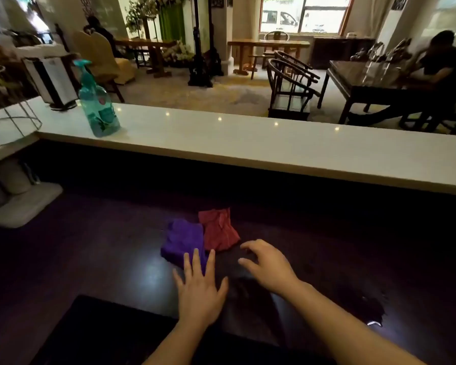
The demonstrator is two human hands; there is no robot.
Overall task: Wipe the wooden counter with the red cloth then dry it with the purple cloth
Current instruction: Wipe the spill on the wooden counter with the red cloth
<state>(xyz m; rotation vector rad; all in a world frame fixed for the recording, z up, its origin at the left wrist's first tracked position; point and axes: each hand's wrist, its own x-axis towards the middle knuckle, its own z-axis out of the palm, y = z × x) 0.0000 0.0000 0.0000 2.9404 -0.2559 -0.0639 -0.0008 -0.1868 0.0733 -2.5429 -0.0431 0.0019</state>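
Both forearms reach forward over the dark wooden counter [95, 259]; the left hand [199, 291] lies flat with its fingers spread and straight, grasping nothing, its fingertips overlapping the near edge of the purple cloth [182, 239]; the right hand [267, 264] hovers just right of that cloth, fingers loosely curled and parted, empty, its fingertips near but apart from the red cloth [219, 230]; right of the purple cloth and nearer the viewer, a wet patch [363, 306] glistens on the wood; the purple cloth lies crumpled near the middle of the counter, and the red cloth sits touching its right side, slightly farther back; behind the purple cloth a pale raised ledge [248, 143] runs across the whole view; on it, back and to the left of the purple cloth, stands a teal spray bottle [98, 106], upright, with a wire basket [11, 122] farther left still; beyond the ledge, far behind the purple cloth, lies a room with wooden tables and chairs, and a person [440, 69] is seated at a dark table on the right.
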